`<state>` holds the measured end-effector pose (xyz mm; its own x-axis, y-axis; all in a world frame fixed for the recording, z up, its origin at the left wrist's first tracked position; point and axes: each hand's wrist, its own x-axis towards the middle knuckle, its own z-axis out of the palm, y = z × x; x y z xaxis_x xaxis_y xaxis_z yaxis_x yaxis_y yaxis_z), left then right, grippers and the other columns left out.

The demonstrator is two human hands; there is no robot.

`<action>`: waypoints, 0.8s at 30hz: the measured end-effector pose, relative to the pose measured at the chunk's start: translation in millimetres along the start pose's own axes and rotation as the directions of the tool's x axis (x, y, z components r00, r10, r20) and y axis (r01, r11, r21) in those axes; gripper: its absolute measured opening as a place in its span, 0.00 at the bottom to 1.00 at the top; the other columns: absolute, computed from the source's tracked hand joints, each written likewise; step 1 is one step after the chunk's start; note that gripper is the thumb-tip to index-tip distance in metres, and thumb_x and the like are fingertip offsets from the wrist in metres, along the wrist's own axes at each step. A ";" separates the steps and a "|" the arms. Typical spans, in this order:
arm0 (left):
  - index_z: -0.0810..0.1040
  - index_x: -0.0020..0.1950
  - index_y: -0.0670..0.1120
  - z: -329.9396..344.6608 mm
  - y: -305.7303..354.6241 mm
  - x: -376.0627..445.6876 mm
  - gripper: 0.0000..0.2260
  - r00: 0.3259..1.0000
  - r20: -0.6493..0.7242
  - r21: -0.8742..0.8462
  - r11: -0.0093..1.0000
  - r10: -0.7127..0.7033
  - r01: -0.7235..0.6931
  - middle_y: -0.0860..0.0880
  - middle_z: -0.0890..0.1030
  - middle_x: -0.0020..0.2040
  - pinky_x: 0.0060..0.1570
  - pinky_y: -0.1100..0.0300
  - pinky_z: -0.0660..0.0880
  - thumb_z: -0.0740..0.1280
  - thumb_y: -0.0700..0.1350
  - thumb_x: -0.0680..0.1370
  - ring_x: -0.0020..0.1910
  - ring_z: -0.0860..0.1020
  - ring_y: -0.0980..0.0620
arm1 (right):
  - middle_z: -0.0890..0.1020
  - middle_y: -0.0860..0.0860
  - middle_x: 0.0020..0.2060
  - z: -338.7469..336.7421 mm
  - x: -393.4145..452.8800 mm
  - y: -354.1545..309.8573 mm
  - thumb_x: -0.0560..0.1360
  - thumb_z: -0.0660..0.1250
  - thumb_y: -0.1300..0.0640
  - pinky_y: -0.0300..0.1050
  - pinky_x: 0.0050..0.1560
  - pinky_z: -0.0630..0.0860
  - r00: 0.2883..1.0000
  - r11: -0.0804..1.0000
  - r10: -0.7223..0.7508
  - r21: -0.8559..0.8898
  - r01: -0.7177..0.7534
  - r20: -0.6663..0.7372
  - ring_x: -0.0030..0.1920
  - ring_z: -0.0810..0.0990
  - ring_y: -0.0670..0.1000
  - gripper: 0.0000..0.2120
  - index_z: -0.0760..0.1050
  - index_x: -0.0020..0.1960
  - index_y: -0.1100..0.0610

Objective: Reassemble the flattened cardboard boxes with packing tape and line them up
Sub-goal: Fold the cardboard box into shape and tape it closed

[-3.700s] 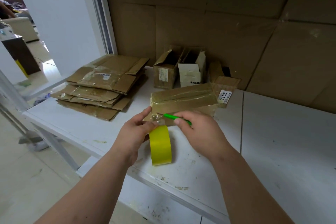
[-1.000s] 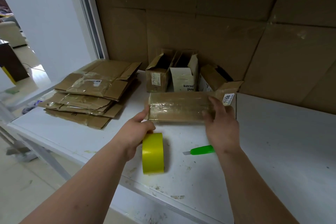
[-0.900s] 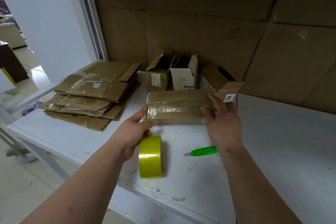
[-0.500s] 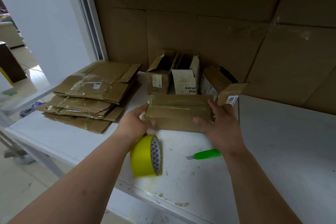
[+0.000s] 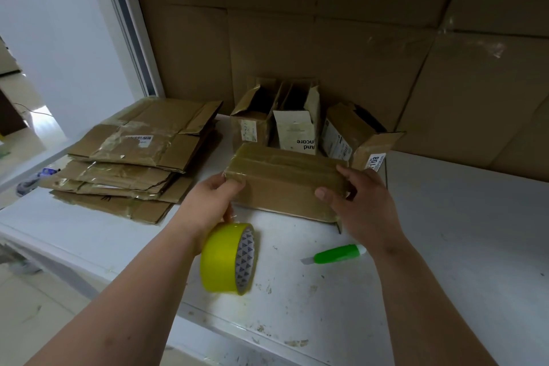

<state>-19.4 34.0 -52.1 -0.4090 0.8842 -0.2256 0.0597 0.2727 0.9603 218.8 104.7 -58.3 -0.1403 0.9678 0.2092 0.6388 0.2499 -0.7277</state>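
Both hands hold a taped cardboard box (image 5: 285, 180) at table (image 5: 460, 232) centre. Left hand (image 5: 208, 205) pinches its 9 o'clock end, lower fingers holding the yellow tape roll (image 5: 227, 258). Right hand (image 5: 362, 205) grips the 3 o'clock end, thumb in front. Flattened boxes (image 5: 133, 157) lie at 10 o'clock.

2 bare forearms, no sleeves, left hand (image 5: 208, 202), right hand (image 5: 361, 208).

White table (image 5: 460, 232) carries flattened cardboard stack (image 5: 133, 157), green cutter (image 5: 337, 254).
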 end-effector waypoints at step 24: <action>0.67 0.76 0.56 12.1 2.2 -29.8 0.28 0.979 0.205 0.052 0.999 -0.020 0.009 0.53 0.74 0.26 0.57 0.45 0.79 0.71 0.44 0.78 0.31 0.76 0.52 | 0.68 0.46 0.59 36.3 -27.8 -24.6 0.68 0.76 0.43 0.43 0.58 0.73 0.999 0.991 -0.022 0.134 0.016 0.042 0.56 0.73 0.47 0.29 0.69 0.65 0.42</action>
<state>4.0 12.8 -45.3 -0.2147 0.9376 -0.2736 0.1032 0.3004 0.9482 179.5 72.7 -70.0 -0.1863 0.9624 0.1975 0.5289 0.2677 -0.8053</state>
